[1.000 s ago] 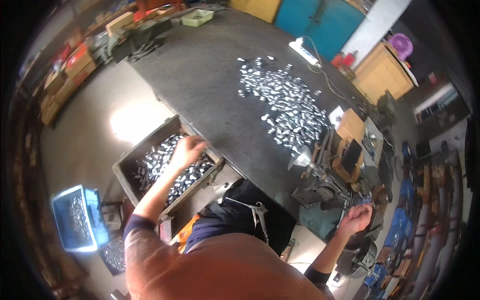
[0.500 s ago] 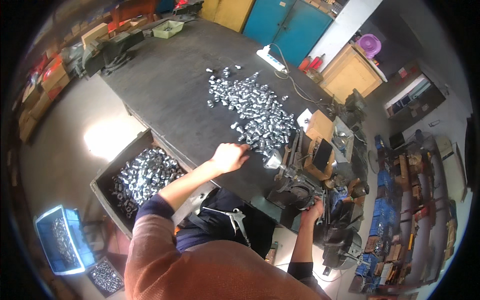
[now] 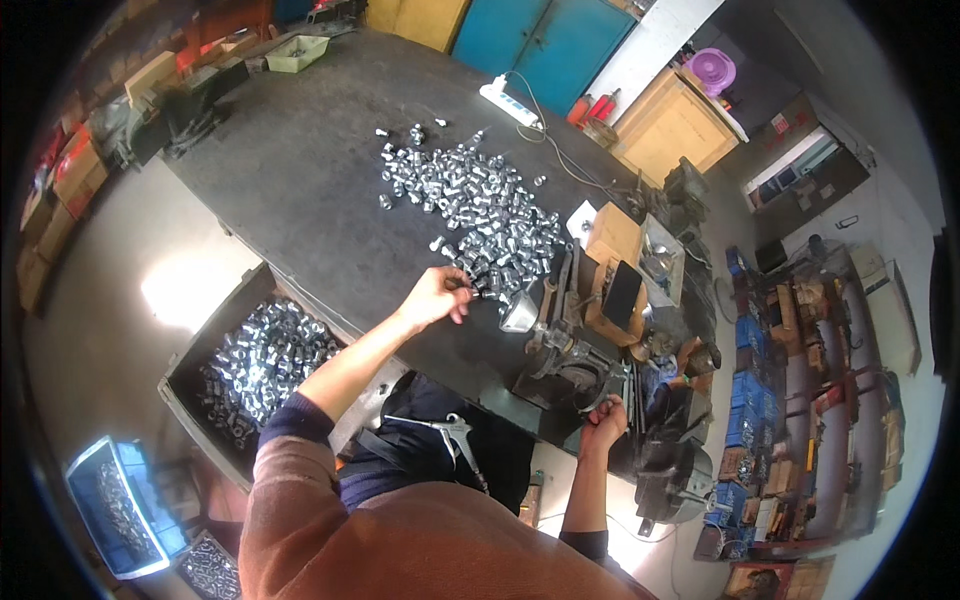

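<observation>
Small shiny metal fittings lie heaped in a pile [image 3: 470,200] on the dark workbench [image 3: 300,190]. My left hand [image 3: 435,298] is at the near edge of this pile, its fingers bent together; whatever lies between the fingertips is too small to make out. A metal cup-shaped piece [image 3: 519,312] sits just right of that hand. At the bench's near right edge is a dark vise-like fixture [image 3: 570,372] with a round part. My right hand [image 3: 604,424] is closed at the near end of this fixture, and what it grips is hidden by the fingers.
A drawer-like bin [image 3: 185,375] of fittings stands at my left, with a blue crate [image 3: 125,460] beyond it. Wrenches [image 3: 566,285], a cardboard box [image 3: 613,235] and a black phone-like slab [image 3: 622,294] lie right of the pile. A power strip [image 3: 510,103] trails its cable behind.
The whole scene has shifted left and slightly up in the picture. My left fingers have curled at the pile's edge. My right hand stays at the fixture.
</observation>
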A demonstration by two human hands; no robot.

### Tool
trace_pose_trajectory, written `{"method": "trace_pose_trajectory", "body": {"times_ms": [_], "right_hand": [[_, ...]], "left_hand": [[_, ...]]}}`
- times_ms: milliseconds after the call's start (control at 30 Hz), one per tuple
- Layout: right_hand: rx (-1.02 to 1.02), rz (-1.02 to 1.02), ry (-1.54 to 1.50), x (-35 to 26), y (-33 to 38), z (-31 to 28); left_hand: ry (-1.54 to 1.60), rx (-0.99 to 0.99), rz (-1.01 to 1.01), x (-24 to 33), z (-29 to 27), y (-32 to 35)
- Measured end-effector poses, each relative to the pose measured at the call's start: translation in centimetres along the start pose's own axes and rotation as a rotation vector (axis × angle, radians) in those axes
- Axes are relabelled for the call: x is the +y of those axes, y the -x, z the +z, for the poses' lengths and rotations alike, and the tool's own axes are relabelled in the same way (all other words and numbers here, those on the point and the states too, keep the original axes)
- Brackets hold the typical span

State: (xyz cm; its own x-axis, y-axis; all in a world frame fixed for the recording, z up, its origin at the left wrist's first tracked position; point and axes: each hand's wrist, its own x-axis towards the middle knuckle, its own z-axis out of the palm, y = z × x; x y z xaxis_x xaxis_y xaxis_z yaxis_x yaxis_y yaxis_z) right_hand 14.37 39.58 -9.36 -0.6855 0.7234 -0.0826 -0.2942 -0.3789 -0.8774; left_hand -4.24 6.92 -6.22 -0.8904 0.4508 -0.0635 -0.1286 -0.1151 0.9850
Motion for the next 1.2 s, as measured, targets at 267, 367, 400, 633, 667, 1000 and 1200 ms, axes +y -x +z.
{"method": "trace_pose_trajectory", "body": {"times_ms": [267, 367, 400, 633, 667, 1000, 1200], "right_hand": [[0.082, 0.011, 0.063, -0.1, 0.2, 0.2], [0.037, -0.019, 0.047, -0.4, 0.8, 0.6], [0.027, -0.031, 0.040, -0.5, 1.2, 0.7], [-0.044, -0.089, 0.083, -3.3, 3.8, 1.5], [-0.056, -0.086, 0.084, -3.6, 4.0, 1.7], [-0.155, 0.002, 0.108, -5.0, 3.8, 1.5], [0.007, -0.022, 0.138, -3.0, 2.6, 1.5]], "left_hand": [[0.252, -0.334, 0.170, 5.3, 2.4, 2.0], [0.203, -0.329, 0.160, 5.0, 2.2, 1.4], [0.179, -0.327, 0.157, 4.9, 2.2, 1.3], [0.205, -0.373, 0.175, 4.8, 2.1, 0.9], [0.195, -0.370, 0.165, 4.9, 2.1, 0.8], [0.174, -0.405, 0.136, 5.4, 2.0, 1.0], [0.213, -0.371, 0.104, 5.4, 2.1, 1.7]]}}
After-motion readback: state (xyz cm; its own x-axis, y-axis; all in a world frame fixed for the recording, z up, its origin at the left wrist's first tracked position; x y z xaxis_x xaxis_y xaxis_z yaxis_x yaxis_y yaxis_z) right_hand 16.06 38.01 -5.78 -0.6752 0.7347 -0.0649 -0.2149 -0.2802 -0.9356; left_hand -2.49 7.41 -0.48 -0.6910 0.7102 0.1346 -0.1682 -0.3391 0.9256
